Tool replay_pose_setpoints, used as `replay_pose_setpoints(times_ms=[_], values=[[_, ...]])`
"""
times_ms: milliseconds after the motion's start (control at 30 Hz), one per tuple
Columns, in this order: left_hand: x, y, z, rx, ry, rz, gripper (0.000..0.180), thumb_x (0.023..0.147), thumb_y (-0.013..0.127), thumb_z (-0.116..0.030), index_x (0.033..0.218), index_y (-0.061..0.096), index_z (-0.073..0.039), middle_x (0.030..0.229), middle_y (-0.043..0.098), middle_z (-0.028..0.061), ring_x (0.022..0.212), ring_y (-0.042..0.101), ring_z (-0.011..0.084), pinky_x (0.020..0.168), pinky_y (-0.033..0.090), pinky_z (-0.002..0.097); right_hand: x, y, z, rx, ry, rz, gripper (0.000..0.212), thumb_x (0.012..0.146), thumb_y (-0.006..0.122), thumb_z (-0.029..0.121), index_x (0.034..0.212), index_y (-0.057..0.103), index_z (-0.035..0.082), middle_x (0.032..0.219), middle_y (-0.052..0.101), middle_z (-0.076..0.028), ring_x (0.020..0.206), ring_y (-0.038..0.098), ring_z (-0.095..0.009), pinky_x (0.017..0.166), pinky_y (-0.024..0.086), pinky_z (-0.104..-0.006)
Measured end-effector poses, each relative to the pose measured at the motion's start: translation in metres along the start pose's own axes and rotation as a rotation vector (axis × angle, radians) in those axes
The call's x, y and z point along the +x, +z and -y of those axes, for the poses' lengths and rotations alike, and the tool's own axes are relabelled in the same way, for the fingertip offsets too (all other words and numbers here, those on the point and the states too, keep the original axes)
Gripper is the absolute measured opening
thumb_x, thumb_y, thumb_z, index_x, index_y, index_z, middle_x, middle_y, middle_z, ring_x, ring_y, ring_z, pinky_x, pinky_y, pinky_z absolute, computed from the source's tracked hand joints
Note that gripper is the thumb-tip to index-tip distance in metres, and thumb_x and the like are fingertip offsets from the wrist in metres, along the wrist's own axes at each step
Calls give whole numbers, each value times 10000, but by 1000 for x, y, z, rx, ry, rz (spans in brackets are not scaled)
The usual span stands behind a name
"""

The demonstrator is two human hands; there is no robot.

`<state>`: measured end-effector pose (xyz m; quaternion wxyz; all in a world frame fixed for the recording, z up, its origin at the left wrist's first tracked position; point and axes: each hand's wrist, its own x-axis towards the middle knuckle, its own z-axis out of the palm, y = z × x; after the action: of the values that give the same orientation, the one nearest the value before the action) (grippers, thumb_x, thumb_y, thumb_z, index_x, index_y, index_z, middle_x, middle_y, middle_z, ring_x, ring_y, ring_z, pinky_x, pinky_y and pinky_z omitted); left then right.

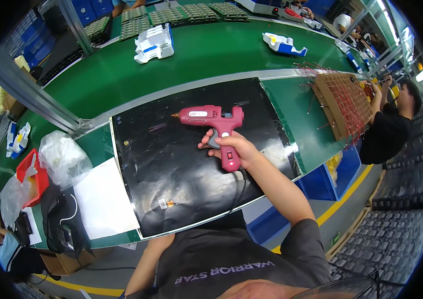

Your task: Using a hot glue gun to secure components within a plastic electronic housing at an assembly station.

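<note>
My right hand [239, 149] is wrapped round the handle of a dark pink hot glue gun [211, 116], with fingers at its grey trigger. The gun's brass-coloured nozzle points left, over a black mat [191, 184]. A dark cord runs down from the handle toward the table's near edge. My left hand [162, 242] is low at that near edge, close to my body, and its fingers are hidden. A small white label [162, 204] and a tiny orange piece [170, 203] lie on the mat's near part.
White-and-blue plastic housings [155, 44] sit on the green belt beyond, with green circuit boards [181, 14] behind. At left are a white sheet [104, 202], plastic bag [62, 157] and red bin [42, 182]. At right, a person [396, 124] works by a cardboard rack [343, 107] of red wires.
</note>
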<state>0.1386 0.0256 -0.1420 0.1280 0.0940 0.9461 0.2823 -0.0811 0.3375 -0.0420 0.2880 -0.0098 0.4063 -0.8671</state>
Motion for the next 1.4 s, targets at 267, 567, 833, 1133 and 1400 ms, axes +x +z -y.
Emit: replay_pose_setpoints(times_ms=[267,567,833,1133,1400], values=[[-5,-34,-35,-89,-68,35,404,889,578,-268,1201,573,-10,1163,590,266,1076,558,448,935,439,505,-2,10,5,-109,-25,13,256,851,644,84,1097,574,61,1053,651,-97,1042,632,-222,780,521,-309],[-14,-93,-84,-296,126,495,538,920,594,-323,1338,490,-1,1339,517,233,1222,501,416,1032,414,416,-5,15,2,-185,-63,19,253,858,665,119,1088,573,66,1050,648,-72,1045,620,-190,785,503,-289],[1,-114,-102,-722,172,572,380,917,603,-127,1284,569,-38,1255,612,153,1130,610,266,954,472,333,-4,12,-4,-177,-90,43,264,861,653,90,1106,565,48,1065,642,-100,1023,618,-184,797,513,-290],[8,-115,-105,-996,13,459,281,900,574,-15,1173,631,9,1146,662,123,1051,629,188,893,481,288,-5,14,-5,-229,-109,24,267,856,648,73,1108,567,38,1064,648,-105,985,616,-161,797,504,-291],[16,-113,-109,-980,65,365,250,883,571,15,1121,646,27,1093,680,134,1019,642,195,872,489,287,-5,13,-5,-233,-116,22,272,844,657,67,1101,571,42,1043,654,-84,944,617,-140,784,499,-283]])
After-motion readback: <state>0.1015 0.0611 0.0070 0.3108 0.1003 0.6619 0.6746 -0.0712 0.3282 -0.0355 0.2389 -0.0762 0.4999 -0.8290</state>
